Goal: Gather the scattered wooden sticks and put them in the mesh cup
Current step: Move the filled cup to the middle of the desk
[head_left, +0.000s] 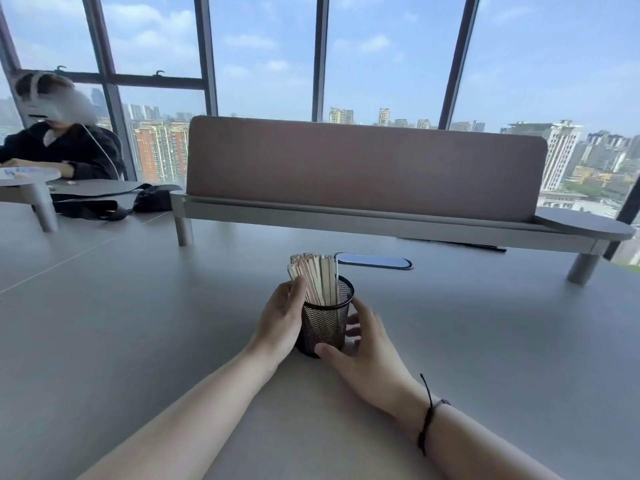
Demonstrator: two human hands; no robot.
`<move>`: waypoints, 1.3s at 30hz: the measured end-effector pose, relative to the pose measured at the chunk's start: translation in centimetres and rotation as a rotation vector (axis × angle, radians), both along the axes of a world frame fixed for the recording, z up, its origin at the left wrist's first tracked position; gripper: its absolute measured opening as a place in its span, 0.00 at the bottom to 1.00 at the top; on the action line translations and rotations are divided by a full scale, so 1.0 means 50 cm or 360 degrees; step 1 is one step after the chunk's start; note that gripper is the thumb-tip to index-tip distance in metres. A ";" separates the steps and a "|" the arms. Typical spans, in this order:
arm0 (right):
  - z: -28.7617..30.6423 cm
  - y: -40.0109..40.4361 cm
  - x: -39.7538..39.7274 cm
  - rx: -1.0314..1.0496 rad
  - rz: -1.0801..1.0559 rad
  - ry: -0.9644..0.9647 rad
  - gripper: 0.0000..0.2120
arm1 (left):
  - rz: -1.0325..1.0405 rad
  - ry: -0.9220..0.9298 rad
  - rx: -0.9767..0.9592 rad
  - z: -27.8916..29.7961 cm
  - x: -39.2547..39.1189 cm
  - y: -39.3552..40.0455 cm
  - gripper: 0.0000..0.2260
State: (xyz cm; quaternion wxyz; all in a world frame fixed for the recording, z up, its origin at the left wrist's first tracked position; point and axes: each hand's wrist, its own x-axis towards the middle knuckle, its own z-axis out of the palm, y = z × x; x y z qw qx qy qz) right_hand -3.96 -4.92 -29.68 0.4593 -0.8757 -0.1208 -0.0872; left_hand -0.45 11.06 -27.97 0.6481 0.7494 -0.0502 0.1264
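A black mesh cup (325, 327) stands upright on the grey table (138, 341), in the middle of the head view. A bundle of pale wooden sticks (313, 277) stands in it, leaning to the left and rising well above the rim. My left hand (282, 323) wraps the cup's left side, with the thumb against the sticks. My right hand (363, 351) curves around the cup's right side and base, thumb in front and fingers behind. I see no loose sticks on the table.
A pink divider panel on a raised shelf (363, 168) crosses the table behind the cup. An oval cable port (374, 261) sits just behind the cup. At far left a person in dark clothes (59, 150) sits near a black bag (152, 199).
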 end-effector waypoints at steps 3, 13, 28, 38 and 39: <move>-0.002 -0.021 -0.002 0.0095 -0.0134 0.0028 0.34 | -0.0018 -0.0064 0.0039 -0.011 -0.004 -0.036 0.40; -0.013 -0.057 0.029 0.0217 -0.0153 0.0168 0.22 | -0.0058 0.0135 0.0174 -0.032 -0.059 -0.087 0.44; 0.001 -0.111 0.050 0.0690 -0.0432 0.0126 0.14 | -0.0224 -0.0039 0.0757 -0.039 -0.057 -0.102 0.21; -0.028 -0.089 0.104 0.0532 -0.0148 0.0139 0.22 | -0.0215 -0.0152 0.0650 -0.053 0.044 -0.053 0.21; -0.028 -0.083 0.115 0.0448 -0.0154 0.0125 0.23 | -0.0193 -0.0153 0.0638 -0.053 0.057 -0.051 0.21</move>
